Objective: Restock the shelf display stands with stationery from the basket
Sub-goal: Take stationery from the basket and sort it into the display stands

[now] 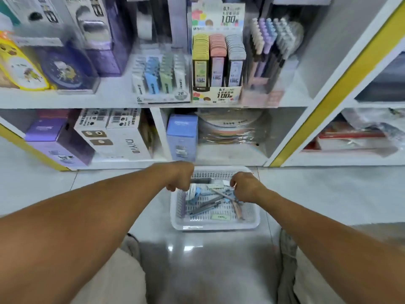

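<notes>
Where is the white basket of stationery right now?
In the head view, the white basket sits on the floor, centre-right, before the lower shelf, with both hands reaching into it.

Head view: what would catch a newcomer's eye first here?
Two bare arms reach down the middle, the left hand and right hand curled over a white basket of pens on the floor. Above it on the shelf, a display stand of yellow, pink and grey packs stands out, pastel pens beside it on the right.

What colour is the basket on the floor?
White, slotted plastic basket; clearest in the head view.
</notes>
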Motion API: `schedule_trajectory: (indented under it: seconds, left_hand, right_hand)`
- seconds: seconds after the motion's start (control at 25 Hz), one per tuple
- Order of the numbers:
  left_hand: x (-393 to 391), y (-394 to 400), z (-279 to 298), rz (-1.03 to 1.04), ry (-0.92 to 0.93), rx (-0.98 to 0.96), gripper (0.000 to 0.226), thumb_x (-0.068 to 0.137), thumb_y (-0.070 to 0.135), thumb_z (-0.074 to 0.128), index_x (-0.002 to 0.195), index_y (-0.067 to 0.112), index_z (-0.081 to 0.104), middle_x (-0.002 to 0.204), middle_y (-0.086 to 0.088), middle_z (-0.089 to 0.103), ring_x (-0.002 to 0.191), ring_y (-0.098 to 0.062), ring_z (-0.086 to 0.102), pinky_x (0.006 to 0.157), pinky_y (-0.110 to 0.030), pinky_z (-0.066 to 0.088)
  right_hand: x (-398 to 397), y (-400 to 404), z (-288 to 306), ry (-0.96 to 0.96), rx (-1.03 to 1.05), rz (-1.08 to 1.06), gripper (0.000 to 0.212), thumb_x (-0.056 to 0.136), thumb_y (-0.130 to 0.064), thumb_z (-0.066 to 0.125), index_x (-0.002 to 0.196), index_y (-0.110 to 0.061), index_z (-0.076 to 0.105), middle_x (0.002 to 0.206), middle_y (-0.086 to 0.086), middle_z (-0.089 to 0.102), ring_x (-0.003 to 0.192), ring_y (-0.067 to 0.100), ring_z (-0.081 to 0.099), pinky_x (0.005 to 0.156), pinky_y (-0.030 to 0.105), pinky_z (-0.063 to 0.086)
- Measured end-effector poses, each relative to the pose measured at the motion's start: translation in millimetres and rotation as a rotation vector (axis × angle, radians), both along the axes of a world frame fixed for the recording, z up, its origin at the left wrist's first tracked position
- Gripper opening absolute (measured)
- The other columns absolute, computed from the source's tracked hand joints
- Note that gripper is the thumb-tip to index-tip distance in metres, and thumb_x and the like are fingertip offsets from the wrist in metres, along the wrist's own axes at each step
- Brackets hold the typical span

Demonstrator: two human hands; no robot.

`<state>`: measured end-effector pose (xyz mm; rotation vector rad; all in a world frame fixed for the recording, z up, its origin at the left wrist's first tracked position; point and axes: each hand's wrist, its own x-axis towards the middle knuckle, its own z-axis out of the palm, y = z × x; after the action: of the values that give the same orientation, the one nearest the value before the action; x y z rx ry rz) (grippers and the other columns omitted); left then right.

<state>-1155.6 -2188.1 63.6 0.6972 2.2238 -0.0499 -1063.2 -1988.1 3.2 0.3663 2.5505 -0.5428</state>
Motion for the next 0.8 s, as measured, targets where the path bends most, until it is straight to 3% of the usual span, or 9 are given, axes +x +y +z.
schedule_trajectory:
  seconds: [0.08,0.16,0.24,0.32,0.4,0.52,0.6,0.8]
  left_hand:
    - [3.3,7.5,-36.2,0.098,0.008,0.0,0.029,0.086,0.011,0.062,0.064,0.011,0.043,0.063,-0.007,0.048,0.053,-0.021,0.054,0.053,-0.03,0.048]
    - [11.3,11.8,-71.9,0.194,-0.045,-0.034,0.021,0.087,0.01,0.063,0.072,0.012,0.048,0.073,-0.006,0.053,0.064,-0.023,0.059,0.052,-0.028,0.047]
    - [18.2,14.5,-108.2,0.261,-0.107,-0.049,0.011,0.087,0.011,0.064,0.095,0.004,0.06,0.096,-0.013,0.065,0.088,-0.029,0.067,0.062,-0.031,0.052]
    - [21.0,19.4,-143.2,0.396,-0.132,-0.049,0.038,0.088,0.013,0.065,0.12,-0.004,0.054,0.119,-0.019,0.063,0.103,-0.03,0.066,0.072,-0.031,0.053]
    - [24.4,25.7,-171.5,0.565,-0.104,-0.009,0.049,0.09,0.012,0.064,0.132,-0.004,0.044,0.131,-0.019,0.056,0.113,-0.029,0.062,0.077,-0.03,0.051]
    - [29.5,39.3,-204.2,0.716,-0.016,0.005,0.059,0.094,0.01,0.06,0.143,-0.005,0.03,0.138,-0.016,0.05,0.123,-0.028,0.055,0.092,-0.03,0.048]
    - [33.2,45.0,-217.7,0.73,0.079,-0.015,0.058,0.094,0.012,0.059,0.141,-0.004,0.028,0.138,-0.02,0.048,0.125,-0.032,0.052,0.098,-0.036,0.046]
    - [41.7,40.9,-234.8,0.728,0.208,0.067,0.038,0.094,0.005,0.055,0.126,0.0,0.035,0.125,-0.022,0.056,0.112,-0.034,0.058,0.091,-0.04,0.049]
  right_hand:
    - [8.1,3.7,-32.8,-0.055,-0.002,-0.035,0.033,0.089,-0.003,0.057,0.122,-0.004,0.061,0.127,0.015,0.059,0.111,0.03,0.061,0.086,0.031,0.051]
    - [15.4,3.4,-63.5,-0.062,0.013,-0.116,0.031,0.092,-0.007,0.057,0.123,-0.003,0.057,0.126,0.016,0.059,0.112,0.031,0.061,0.084,0.032,0.049]
    - [20.3,3.3,-87.3,-0.062,0.045,-0.167,0.025,0.092,-0.01,0.06,0.115,-0.003,0.056,0.118,0.016,0.062,0.105,0.032,0.064,0.074,0.03,0.046]
    - [20.4,0.5,-109.0,-0.07,0.07,-0.186,0.019,0.091,-0.009,0.06,0.109,-0.005,0.057,0.11,0.016,0.065,0.099,0.033,0.066,0.073,0.033,0.05]
    - [19.3,-3.4,-128.6,-0.054,0.108,-0.182,0.017,0.092,-0.007,0.056,0.108,-0.005,0.056,0.105,0.015,0.067,0.095,0.034,0.068,0.077,0.04,0.055]
    - [11.9,-3.8,-148.6,-0.011,0.165,-0.205,0.021,0.093,-0.007,0.053,0.114,-0.005,0.051,0.104,0.013,0.066,0.093,0.033,0.068,0.075,0.04,0.055]
    - [10.0,-4.5,-158.2,0.002,0.189,-0.201,0.025,0.096,-0.009,0.05,0.12,-0.004,0.048,0.107,0.013,0.065,0.094,0.033,0.068,0.075,0.039,0.055]
    - [11.8,-14.9,-175.2,0.002,0.118,-0.348,0.023,0.1,-0.016,0.046,0.122,-0.008,0.042,0.106,0.012,0.063,0.092,0.034,0.067,0.075,0.042,0.054]
